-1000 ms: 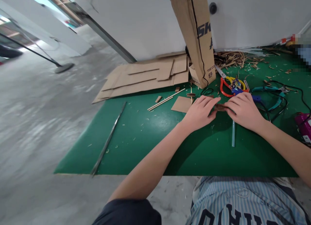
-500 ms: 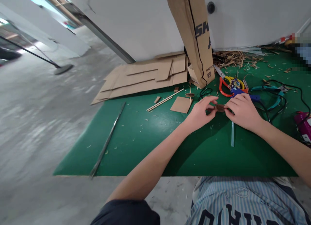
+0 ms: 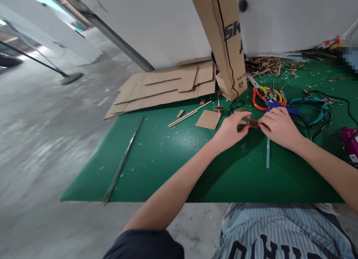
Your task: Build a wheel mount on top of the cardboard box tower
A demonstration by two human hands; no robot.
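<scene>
Brown cardboard piece (image 3: pixel 254 123): a small, layered-looking scrap spans the gap between two bare hands over the green tabletop (image 3: pixel 167 169); whether it rests on the surface is hidden.
Long axis: close to nine-to-three, in line with the two sets of fingertips.
Left hand (image 3: pixel 229 130): thumb and fingers pinch the scrap's nine o'clock end, the index arched above it; the piece lies just short of three o'clock from this palm.
Right hand (image 3: pixel 280 126): bunched fingers grip the opposite end, their tips covering part of it; from here the piece lies at nine o'clock.
Nearer hand: neither, as both touch the scrap and it sits between them.
Clear glue stick (image 3: pixel 267 153): points toward six o'clock from beneath the right hand, its upper end out of sight.
Blue glue gun (image 3: pixel 292 112): lies just beyond the right hand, toward twelve, partly covered; its type is a judgement from shape and cord.
Scissors (image 3: pixel 254 98): red and yellow handles near the blue tool, blade aimed toward eleven o'clock.
Cardboard square (image 3: pixel 208 119): flat near the left hand, toward ten o'clock, with wooden skewers (image 3: pixel 187 116) farther out at the same hour.
</scene>
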